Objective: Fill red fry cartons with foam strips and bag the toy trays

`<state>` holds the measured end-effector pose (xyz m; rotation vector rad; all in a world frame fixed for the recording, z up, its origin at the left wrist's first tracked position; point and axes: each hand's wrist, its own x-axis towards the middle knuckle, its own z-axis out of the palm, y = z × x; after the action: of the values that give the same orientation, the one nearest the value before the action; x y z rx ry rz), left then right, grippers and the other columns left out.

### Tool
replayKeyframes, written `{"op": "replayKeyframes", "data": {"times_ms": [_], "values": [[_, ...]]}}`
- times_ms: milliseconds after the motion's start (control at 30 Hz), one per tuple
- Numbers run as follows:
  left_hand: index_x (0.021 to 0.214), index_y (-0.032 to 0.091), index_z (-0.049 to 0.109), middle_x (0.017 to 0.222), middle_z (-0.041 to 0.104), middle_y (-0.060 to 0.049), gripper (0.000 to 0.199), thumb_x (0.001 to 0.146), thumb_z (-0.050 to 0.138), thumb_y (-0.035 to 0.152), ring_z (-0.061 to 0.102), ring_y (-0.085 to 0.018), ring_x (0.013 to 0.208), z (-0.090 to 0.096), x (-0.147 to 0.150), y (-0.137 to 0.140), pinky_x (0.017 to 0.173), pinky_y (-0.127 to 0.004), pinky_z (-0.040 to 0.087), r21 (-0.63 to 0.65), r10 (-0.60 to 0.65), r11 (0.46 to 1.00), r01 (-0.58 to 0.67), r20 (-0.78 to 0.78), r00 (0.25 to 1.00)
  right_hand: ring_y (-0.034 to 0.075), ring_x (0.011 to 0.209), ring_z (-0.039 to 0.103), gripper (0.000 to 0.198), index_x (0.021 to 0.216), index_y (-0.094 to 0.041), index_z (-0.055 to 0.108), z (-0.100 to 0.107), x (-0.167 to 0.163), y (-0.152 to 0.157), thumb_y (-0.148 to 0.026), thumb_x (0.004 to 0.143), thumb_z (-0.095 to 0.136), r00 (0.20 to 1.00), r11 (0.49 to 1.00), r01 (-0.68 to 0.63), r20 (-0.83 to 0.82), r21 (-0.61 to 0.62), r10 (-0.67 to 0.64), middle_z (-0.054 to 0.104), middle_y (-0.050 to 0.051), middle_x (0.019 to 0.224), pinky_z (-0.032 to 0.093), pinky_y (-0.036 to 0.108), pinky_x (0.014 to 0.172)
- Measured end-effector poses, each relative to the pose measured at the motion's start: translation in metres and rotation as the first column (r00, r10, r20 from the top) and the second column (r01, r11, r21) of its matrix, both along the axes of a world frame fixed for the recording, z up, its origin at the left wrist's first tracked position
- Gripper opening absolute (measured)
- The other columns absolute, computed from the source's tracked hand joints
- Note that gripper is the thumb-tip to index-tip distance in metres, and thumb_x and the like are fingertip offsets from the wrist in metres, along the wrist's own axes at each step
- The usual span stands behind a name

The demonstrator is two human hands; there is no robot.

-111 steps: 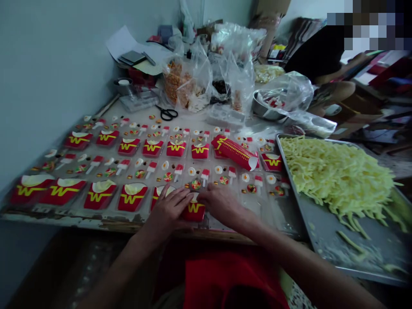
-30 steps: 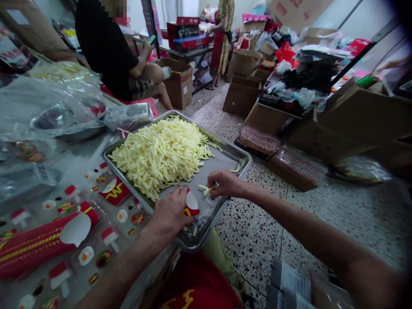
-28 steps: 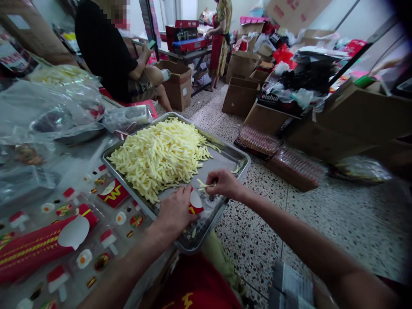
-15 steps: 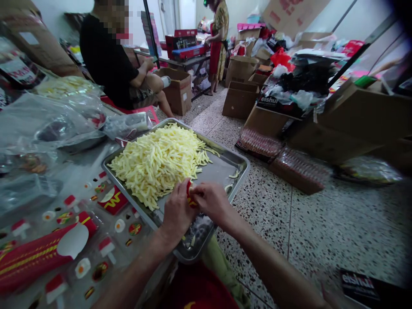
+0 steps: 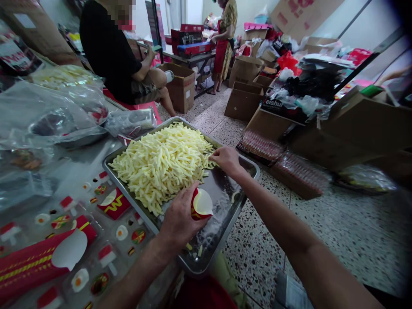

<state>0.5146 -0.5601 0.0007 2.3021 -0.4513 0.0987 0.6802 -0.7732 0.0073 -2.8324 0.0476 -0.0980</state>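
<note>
My left hand point(image 5: 180, 216) is wrapped round a small red fries carton point(image 5: 202, 202), its pale inside facing up and no fries visible in it. At the right edge of a heap of pale yellow french fries point(image 5: 164, 161), my right hand point(image 5: 228, 159) has its fingertips pinched together on a fry. The heap covers the left and far part of a metal tray point(image 5: 255, 171). A few loose fries and whitish smears lie on the tray's bare near side.
Left of the tray, a patterned plastic tablecloth point(image 5: 96, 253) bears a flat red carton point(image 5: 115, 205) and a long stack of cartons point(image 5: 32, 264). Plastic bags point(image 5: 54, 111) lie behind. A seated person point(image 5: 109, 56) and a standing person point(image 5: 223, 47) are farther off; cardboard boxes point(image 5: 244, 101) stand right.
My right hand has left the carton and moved away to the right edge of the fries heap. The carton in my left hand has turned, so its opening now shows.
</note>
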Motion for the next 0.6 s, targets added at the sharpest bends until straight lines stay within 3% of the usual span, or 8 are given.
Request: {"op": "replayKeyframes", "data": {"times_ms": [100, 333, 500, 600], "values": [[0.145, 0.023, 0.039, 0.138, 0.059, -0.011, 0.083, 0.073, 0.08, 0.033, 0.057, -0.027, 0.126, 0.0, -0.002, 0.006, 0.11, -0.043, 0.045, -0.024, 0.023, 0.999, -0.024, -0.027, 0.999, 0.019, 0.078, 0.066, 0.017, 0.088, -0.023, 0.082, -0.007, 0.008, 0.008, -0.033, 0.078, 0.073, 0.998, 0.996, -0.007, -0.064, -0.086, 0.001, 0.077, 0.006, 0.084, 0.038, 0.026, 0.063], [0.146, 0.023, 0.04, 0.136, 0.06, -0.01, 0.089, 0.069, 0.084, 0.032, 0.058, -0.028, 0.124, -0.005, -0.009, 0.01, 0.109, -0.044, 0.046, -0.013, 0.013, 1.0, -0.014, -0.06, 0.998, 0.021, 0.082, 0.066, 0.014, 0.083, -0.02, 0.079, -0.01, -0.021, -0.011, -0.027, 0.075, 0.07, 0.995, 0.995, -0.046, -0.098, -0.087, 0.038, 0.076, 0.008, 0.084, 0.039, 0.027, 0.069], [0.144, 0.019, 0.043, 0.134, 0.061, -0.013, 0.089, 0.066, 0.085, 0.033, 0.059, -0.03, 0.122, 0.005, -0.017, -0.005, 0.106, -0.044, 0.047, 0.029, 0.016, 1.0, -0.012, -0.151, 0.988, 0.024, 0.091, 0.067, 0.028, 0.095, -0.019, 0.079, -0.013, -0.049, -0.022, -0.018, 0.069, 0.07, 0.998, 0.999, -0.03, -0.061, 0.023, 0.031, 0.077, 0.01, 0.095, 0.042, 0.029, 0.078], [0.144, 0.018, 0.044, 0.134, 0.062, -0.014, 0.091, 0.064, 0.086, 0.034, 0.061, -0.03, 0.121, 0.014, -0.021, -0.012, 0.104, -0.042, 0.048, 0.055, 0.055, 0.998, -0.043, -0.233, 0.971, 0.021, 0.082, 0.067, 0.027, 0.094, -0.017, 0.079, -0.013, -0.058, -0.033, -0.022, 0.069, 0.071, 0.998, 0.985, 0.012, -0.062, 0.173, -0.001, 0.076, 0.007, 0.088, 0.044, 0.028, 0.073]]}}
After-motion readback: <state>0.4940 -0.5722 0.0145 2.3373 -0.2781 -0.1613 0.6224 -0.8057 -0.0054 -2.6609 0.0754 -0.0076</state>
